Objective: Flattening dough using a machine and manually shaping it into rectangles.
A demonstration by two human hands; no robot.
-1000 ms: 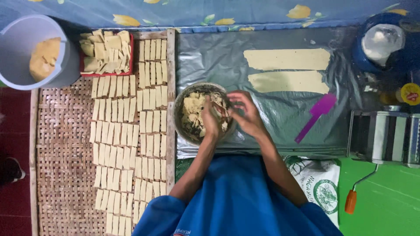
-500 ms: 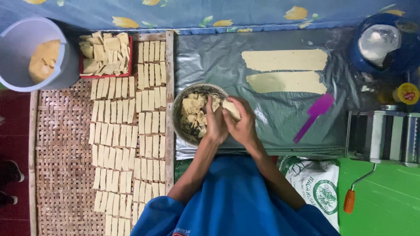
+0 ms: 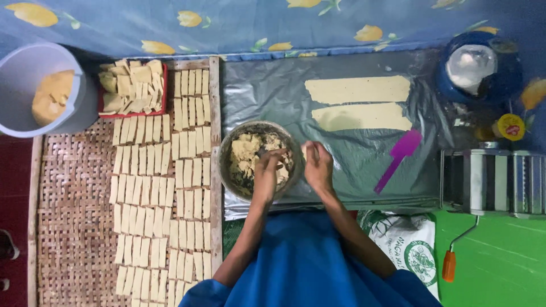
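From where I watch, my left hand [image 3: 267,176] sits over the metal bowl [image 3: 227,170], fingers curled down onto the yellowish dough pieces [image 3: 247,153] piled inside; whether it has closed on a piece I cannot tell, since the knuckles hide the fingertips. My right hand [image 3: 318,167] hovers just past the bowl's rim at about three o'clock, fingers pinched narrow around a small pale bit of dough [image 3: 305,151], above the grey plastic sheet [image 3: 267,96]. The bowl rests on that sheet at its nine o'clock edge, just beside the wooden frame of the woven tray [image 3: 74,216], where rows of cut dough strips [image 3: 159,187] lie side by side. Two long rolled dough bands [image 3: 358,102] lie at one o'clock from the bowl, a purple scraper [image 3: 398,159] at three o'clock, and the metal roller machine [image 3: 495,179] farther out the same way. A pale bucket [image 3: 23,68] with a dough lump stands at ten o'clock, next to a red tray [image 3: 133,91] of loose squares. To work this well, I judge that I should keep the left hand low and steady on the pile so the bowl does not slide on the slick sheet, take only one small piece per pinch, and carry it clear of the rim without dragging crumbs onto the rolled bands.
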